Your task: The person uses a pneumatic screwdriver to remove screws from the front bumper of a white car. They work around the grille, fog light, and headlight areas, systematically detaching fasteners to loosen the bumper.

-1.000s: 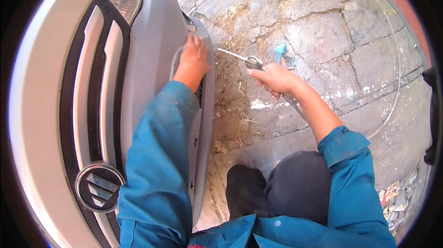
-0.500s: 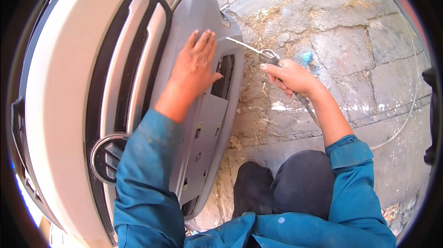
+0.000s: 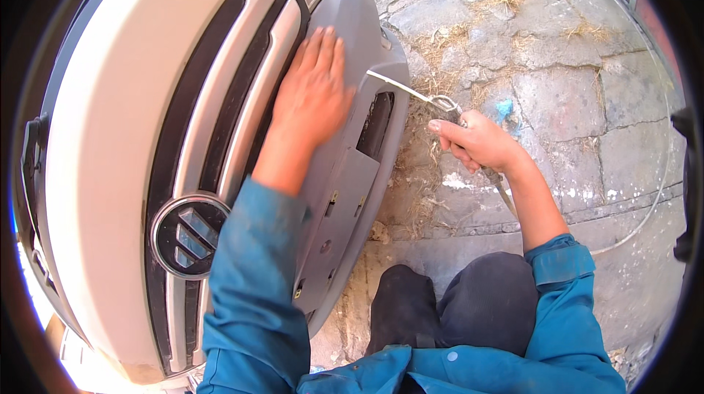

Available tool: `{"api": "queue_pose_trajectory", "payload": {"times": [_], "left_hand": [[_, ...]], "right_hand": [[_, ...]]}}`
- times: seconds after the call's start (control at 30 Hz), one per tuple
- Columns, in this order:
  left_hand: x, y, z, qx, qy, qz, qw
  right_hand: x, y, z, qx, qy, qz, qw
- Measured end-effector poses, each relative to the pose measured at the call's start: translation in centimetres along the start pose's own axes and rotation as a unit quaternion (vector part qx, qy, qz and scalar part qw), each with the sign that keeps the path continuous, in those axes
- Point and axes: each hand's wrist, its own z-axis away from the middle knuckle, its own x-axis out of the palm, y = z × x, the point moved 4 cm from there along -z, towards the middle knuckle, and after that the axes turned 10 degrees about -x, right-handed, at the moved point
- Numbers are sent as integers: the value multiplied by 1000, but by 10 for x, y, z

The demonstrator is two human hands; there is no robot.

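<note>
My left hand (image 3: 312,93) lies flat, fingers stretched, on the gray bumper (image 3: 341,218) beside the car's grille (image 3: 209,123) with its silver bars and round chrome emblem (image 3: 187,236). My right hand (image 3: 469,141) grips an air blow gun (image 3: 451,107) with a thin white nozzle (image 3: 400,86) pointing left, its tip close to the bumper near a recessed opening (image 3: 374,123). A hose (image 3: 504,192) runs back from the handle.
Cracked pavement (image 3: 557,108) with dry straw and white flecks lies to the right, with a blue scrap (image 3: 503,109) on it. A long pale hose (image 3: 645,225) loops along the right. My bent legs (image 3: 484,299) are at the bottom.
My left hand has moved from the bumper's outer edge toward the grille. The view has shifted, and my right hand with the blow gun appears slightly lower and further right.
</note>
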Motion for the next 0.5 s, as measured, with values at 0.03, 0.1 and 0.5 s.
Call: {"api": "queue_pose_trajectory", "payload": {"times": [0.03, 0.1, 0.5], "left_hand": [[12, 1, -29, 7, -7, -27, 1000], [25, 3, -64, 16, -4, -55, 998], [-48, -3, 110, -71, -20, 108, 991]], "right_hand": [[0, 1, 3, 5, -1, 2, 1000], [1, 0, 13, 13, 9, 8, 1000], [38, -103, -9, -106, 34, 118, 987]]}}
